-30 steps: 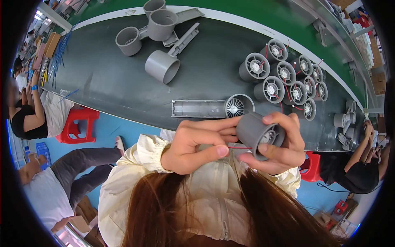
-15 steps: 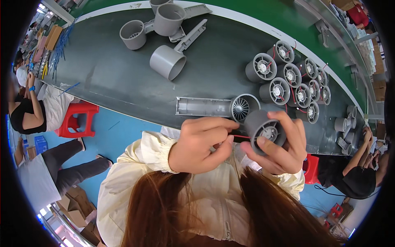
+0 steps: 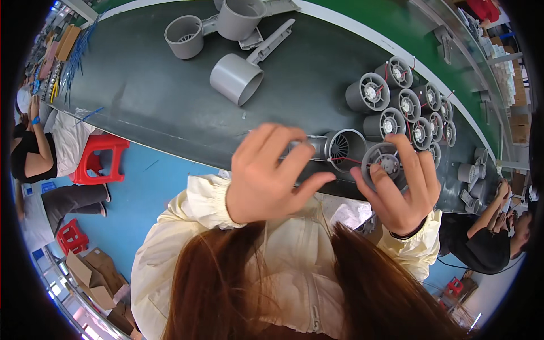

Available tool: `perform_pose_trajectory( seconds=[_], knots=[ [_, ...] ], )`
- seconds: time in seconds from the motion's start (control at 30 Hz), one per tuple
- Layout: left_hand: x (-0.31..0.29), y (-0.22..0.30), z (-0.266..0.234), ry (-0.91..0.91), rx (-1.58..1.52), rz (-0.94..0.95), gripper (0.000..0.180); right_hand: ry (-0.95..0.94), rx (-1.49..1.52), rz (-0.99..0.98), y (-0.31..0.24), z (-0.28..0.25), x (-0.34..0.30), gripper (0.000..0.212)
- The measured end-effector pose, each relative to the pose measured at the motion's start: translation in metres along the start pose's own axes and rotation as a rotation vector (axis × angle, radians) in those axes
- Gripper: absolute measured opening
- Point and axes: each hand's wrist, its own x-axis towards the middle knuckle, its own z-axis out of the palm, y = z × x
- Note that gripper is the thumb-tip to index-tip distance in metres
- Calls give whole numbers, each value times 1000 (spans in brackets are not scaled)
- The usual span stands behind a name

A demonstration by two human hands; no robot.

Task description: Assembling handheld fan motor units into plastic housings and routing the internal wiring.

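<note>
My left hand (image 3: 266, 175) is raised over the table's near edge, empty, with thumb and fingers apart. In my right hand (image 3: 405, 195) is a round grey fan unit (image 3: 389, 163), its pale hub and spokes facing up and toward me. A red wire (image 3: 345, 160) runs left from the fan unit and ends in a small light tip, apart from my left hand. Just behind lies a grey cylindrical housing (image 3: 354, 148) with radial ribs inside; its long trough-like handle (image 3: 316, 146) extends left and is partly hidden by my left hand.
Several similar fan units (image 3: 391, 122) with red wires stand grouped at the right. Grey housings with handles (image 3: 237, 79) lie toward the back on the dark table (image 3: 147, 85). Blue wires (image 3: 76, 62) lie far left. People (image 3: 487, 243) sit at both sides, near a red stool (image 3: 102, 158).
My left hand has let go of the red wire and moved up and left, its fingers spreading. My right hand has shifted slightly right, tilting the fan unit.
</note>
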Motion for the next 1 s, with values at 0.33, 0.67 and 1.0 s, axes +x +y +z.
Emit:
perform_pose_trajectory(
  seconds=[0.33,0.67,1.0],
  knots=[
    [-15,-22,3,-140,74,51,45,-21,-160,-13,-3,-4,15,33],
    [-15,-26,5,-107,34,64,42,-99,-90,17,-11,2,26,30],
    [-9,-14,17,-100,16,35,43,-98,-51,-23,-14,7,29,30]
  ],
)
